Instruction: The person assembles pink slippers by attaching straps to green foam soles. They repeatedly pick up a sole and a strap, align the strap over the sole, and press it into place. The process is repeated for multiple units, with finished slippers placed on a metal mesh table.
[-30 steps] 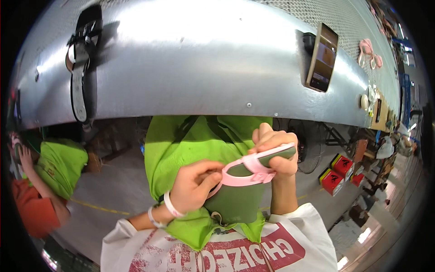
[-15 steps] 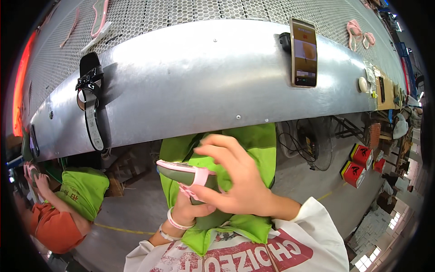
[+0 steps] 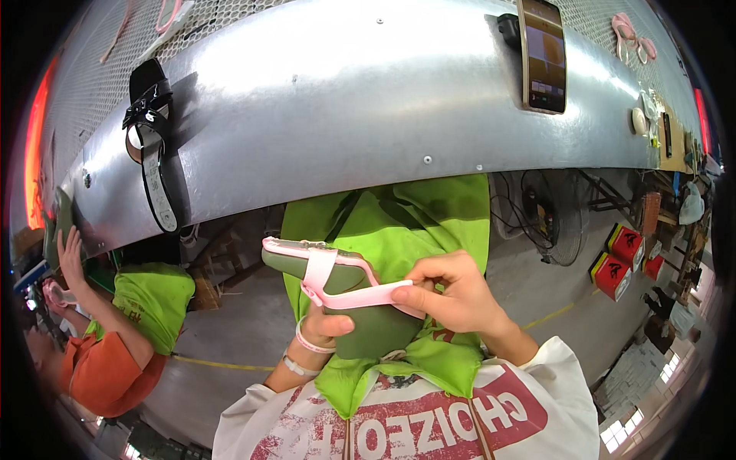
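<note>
In front of my green apron is a dark green shoe last (image 3: pixel 368 333), its toe pointing left, with a pink sandal upper and sole edge around it. My left hand (image 3: pixel 328 326) grips the last from below on its near side, thumb up; most of its fingers are hidden behind the last. My right hand (image 3: pixel 458 290) pinches the end of a long pink strap (image 3: pixel 360 297) between thumb and fingertips, drawn out to the right along the last's side. A wider pink band (image 3: pixel 320 264) crosses over the forepart.
A metal bench (image 3: pixel 322 130) spans the front, holding a pair of black sandals (image 3: pixel 159 192) and a propped phone (image 3: pixel 546 57). Pink sandal pieces (image 3: pixel 632 38) lie far right. At left a co-worker in an orange shirt (image 3: pixel 103 376) sits close. Red boxes (image 3: pixel 612 276) and a fan (image 3: pixel 566 234) stand right.
My right hand has moved from over the last to its right and now pinches the strap end, pulling it out straight. The bench sits higher in view. The co-worker's hand has reached up to the bench.
</note>
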Available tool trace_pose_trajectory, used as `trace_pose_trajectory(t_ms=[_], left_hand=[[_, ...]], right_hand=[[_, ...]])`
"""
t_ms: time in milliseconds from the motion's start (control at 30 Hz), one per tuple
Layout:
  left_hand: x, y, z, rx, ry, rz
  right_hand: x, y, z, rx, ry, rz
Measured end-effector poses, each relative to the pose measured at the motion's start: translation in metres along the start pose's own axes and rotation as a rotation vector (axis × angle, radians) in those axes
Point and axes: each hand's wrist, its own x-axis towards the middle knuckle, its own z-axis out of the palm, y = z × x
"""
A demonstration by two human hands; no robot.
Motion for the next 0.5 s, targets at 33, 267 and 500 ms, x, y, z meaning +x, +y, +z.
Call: trace_pose_trajectory(t_ms=[33,267,500], left_hand=[[0.003,-0.003,-0.001,-0.034,-0.041,0.017],[0.008,-0.013,-0.002,0.011,-0.054,0.071],[0.013,-0.044,-0.050,-0.036,-0.284,-0.032]], right_hand=[[0.003,0.002,0.000,-0.029,0.006,-0.016],[0.016,0.029,0.003,-0.141,-0.025,-0.021],[0.028,0.028,-0.016,0.416,-0.492,0.269]])
